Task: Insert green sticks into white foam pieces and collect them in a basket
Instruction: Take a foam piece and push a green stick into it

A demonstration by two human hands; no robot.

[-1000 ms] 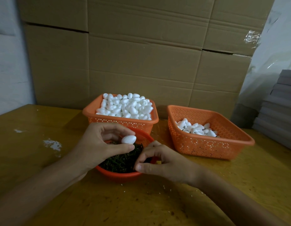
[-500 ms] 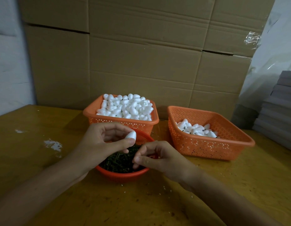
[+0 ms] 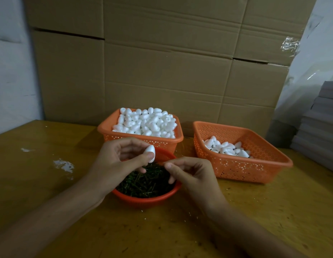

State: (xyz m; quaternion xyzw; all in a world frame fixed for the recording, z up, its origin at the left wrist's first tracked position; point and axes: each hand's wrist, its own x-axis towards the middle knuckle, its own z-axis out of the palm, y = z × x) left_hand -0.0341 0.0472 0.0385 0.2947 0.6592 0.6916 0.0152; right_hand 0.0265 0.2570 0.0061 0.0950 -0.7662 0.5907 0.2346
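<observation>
My left hand [image 3: 119, 161] pinches one white egg-shaped foam piece [image 3: 150, 152] between thumb and fingers, above the red round bowl [image 3: 143, 199] of green sticks [image 3: 145, 183]. My right hand [image 3: 189, 174] hovers over the bowl's right side. Its thumb and forefinger pinch together just right of the foam piece, on what seems a thin green stick, barely visible. An orange basket [image 3: 106, 131] heaped with plain foam pieces [image 3: 145, 122] stands behind the bowl. A second orange basket [image 3: 240, 169] at the right holds several foam pieces [image 3: 227, 148].
A wall of cardboard boxes [image 3: 162, 71] closes off the back of the wooden table [image 3: 255, 211]. Grey stacked sheets [image 3: 322, 123] stand at the far right edge. White smears [image 3: 63, 164] and small crumbs mark the tabletop.
My right hand has lifted out of the bowl of sticks and moved up towards the foam piece. My left hand has turned the foam piece from lying flat to more upright.
</observation>
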